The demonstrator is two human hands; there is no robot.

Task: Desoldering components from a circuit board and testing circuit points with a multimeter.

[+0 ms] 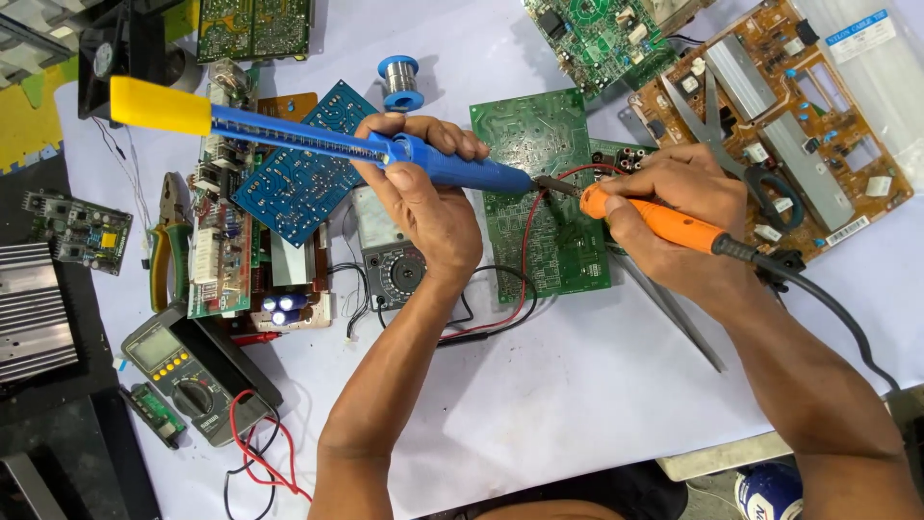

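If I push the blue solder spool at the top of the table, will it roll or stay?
The solder spool seems to stand on its flat flange, so it would probably slide, not roll. Tipped onto its side, its round rims would likely roll. It looks small yet probably heavy for its size, being wound with metal wire.

Circuit board (544, 193) lies centre table; solder spool (399, 82) far left of it, scissors (741, 159) right, multimeter (188, 376) near left.

Single head-worn camera looking steeply down from above worker's chest, facing away from body across white-covered surface (577, 404). Sitting close: forearms entering from near edge, filling lower middle and right. Frame reaching far to circuit boards at top edge, left to dark floor strip. No second view sharing scene.
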